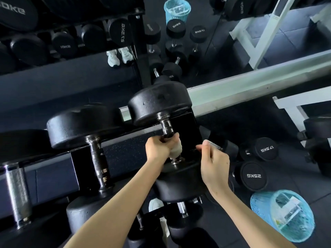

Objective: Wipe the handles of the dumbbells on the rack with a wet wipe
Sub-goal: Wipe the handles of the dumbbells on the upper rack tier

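A black dumbbell (pixel 159 102) lies on the rack (pixel 53 176) at the centre, its chrome handle (pixel 166 127) running toward me. My left hand (pixel 159 147) grips the near half of that handle, with a white wet wipe (pixel 176 149) wrapped under the fingers. My right hand (pixel 213 163) hovers just right of the handle, fingers loosely curled and thumb up, touching nothing that I can see. To the left, a second dumbbell shows a bare knurled handle (pixel 98 161). A third handle (pixel 17 190) sits at the far left.
A blue mesh basket (pixel 283 215) lined with a clear bag stands on the floor at lower right. Dumbbells marked 25KG (pixel 253 176) and 17.5KG (pixel 266 148) lie on the floor beside the rack. A mirror (pixel 232 51) behind reflects the room. White frame bars (pixel 295 102) are at right.
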Available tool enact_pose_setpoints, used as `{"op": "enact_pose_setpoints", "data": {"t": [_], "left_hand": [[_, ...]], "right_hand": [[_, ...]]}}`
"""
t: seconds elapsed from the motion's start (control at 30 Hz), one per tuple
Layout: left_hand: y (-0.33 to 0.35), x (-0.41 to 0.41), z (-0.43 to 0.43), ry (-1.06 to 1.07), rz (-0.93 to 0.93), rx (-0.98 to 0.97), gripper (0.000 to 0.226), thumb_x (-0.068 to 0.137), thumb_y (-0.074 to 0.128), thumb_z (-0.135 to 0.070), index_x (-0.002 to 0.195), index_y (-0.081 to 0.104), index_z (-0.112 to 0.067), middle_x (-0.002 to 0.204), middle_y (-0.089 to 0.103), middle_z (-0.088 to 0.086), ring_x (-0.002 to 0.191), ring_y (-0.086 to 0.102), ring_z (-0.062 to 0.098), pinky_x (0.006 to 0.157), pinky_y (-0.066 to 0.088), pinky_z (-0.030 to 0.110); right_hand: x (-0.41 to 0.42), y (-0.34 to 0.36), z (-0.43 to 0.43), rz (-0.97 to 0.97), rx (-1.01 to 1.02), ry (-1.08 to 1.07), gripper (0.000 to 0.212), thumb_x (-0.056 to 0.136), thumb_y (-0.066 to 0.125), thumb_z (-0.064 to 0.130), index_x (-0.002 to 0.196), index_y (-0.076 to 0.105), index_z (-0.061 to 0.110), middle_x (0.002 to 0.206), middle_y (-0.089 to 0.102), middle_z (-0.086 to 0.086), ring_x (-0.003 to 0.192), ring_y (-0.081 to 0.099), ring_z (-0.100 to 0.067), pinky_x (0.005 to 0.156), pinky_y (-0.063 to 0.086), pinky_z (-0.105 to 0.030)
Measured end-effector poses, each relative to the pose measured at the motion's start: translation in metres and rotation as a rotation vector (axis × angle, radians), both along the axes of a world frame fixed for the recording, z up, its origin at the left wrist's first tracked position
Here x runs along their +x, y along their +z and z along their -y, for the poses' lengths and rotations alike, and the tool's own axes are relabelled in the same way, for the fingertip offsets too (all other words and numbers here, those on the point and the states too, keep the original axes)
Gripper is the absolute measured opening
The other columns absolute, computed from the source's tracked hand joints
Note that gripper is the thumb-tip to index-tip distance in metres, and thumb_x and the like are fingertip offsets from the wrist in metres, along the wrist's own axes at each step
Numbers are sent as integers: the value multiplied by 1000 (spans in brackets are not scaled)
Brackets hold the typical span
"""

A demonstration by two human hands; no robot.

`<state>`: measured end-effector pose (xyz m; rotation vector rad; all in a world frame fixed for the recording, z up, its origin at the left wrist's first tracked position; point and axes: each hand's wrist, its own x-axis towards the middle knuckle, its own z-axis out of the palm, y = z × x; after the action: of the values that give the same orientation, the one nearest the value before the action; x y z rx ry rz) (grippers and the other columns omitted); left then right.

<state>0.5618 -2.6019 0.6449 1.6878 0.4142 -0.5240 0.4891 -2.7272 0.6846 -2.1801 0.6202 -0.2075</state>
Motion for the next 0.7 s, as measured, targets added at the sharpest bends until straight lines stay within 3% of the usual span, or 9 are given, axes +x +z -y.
{"op": "enact_pose_setpoints", "data": {"t": [0.07, 0.17, 0.33, 0.4, 0.47, 0.6, 0.63, 0.7], "left_hand": [[-2, 0, -4, 40, -16, -139, 41, 78, 72, -47, 61, 58, -12, 59, 60, 5, 56, 58, 19, 60, 48, 30], [-3, 0, -5, 126, -28, -289, 37, 86, 65, -30, 60, 58, -5, 54, 60, 7, 51, 58, 19, 56, 48, 27], [-6, 1, -2, 184, -75, -308, 32, 83, 68, -31, 66, 61, -5, 58, 62, 9, 53, 59, 21, 58, 51, 32], [-6, 2, 0, 229, -63, -225, 26, 81, 71, -30, 71, 65, -7, 67, 66, 9, 61, 62, 21, 65, 54, 36], [-4, 3, -1, 180, -24, -79, 30, 77, 74, -39, 74, 67, -11, 71, 68, 4, 66, 64, 17, 65, 55, 26], [3, 5, -7, -5, -45, 465, 69, 60, 59, -81, 86, 70, -18, 81, 70, -2, 78, 66, 19, 64, 46, 27], [7, 5, -6, -19, -29, 523, 68, 64, 59, -78, 87, 70, -15, 81, 69, -2, 77, 65, 20, 63, 43, 27], [11, 4, -2, 24, -21, 449, 57, 72, 65, -66, 83, 69, -10, 79, 69, 1, 78, 65, 21, 66, 47, 29]], "right_hand": [[0, 0, 1, -9, 6, 0, 43, 100, 36, 28, 93, 74, 7, 39, 47, 25, 43, 49, -1, 47, 24, -14], [0, 0, 0, -8, 23, 2, 42, 100, 37, 27, 94, 73, 7, 36, 45, 21, 41, 49, 1, 45, 30, -13], [1, 2, 0, 12, 19, 6, 39, 99, 41, 23, 91, 74, 5, 36, 42, 21, 45, 50, 6, 47, 33, -9], [1, 2, 0, 23, 6, 7, 37, 99, 42, 21, 90, 74, 5, 33, 34, 15, 44, 49, 5, 47, 33, -9], [1, 2, 0, 29, -17, 10, 36, 99, 43, 20, 88, 74, 6, 35, 29, 16, 43, 48, 3, 47, 32, -10], [0, 0, 1, 42, -30, 26, 36, 99, 44, 20, 84, 74, 6, 37, 27, 16, 42, 47, -2, 46, 26, -13], [0, -1, 1, 47, -29, 30, 36, 99, 44, 20, 83, 73, 6, 37, 26, 15, 41, 46, -4, 45, 25, -13], [0, -2, 2, 58, -38, 40, 36, 99, 44, 20, 82, 73, 6, 37, 26, 15, 41, 46, -6, 43, 25, -14]]}}
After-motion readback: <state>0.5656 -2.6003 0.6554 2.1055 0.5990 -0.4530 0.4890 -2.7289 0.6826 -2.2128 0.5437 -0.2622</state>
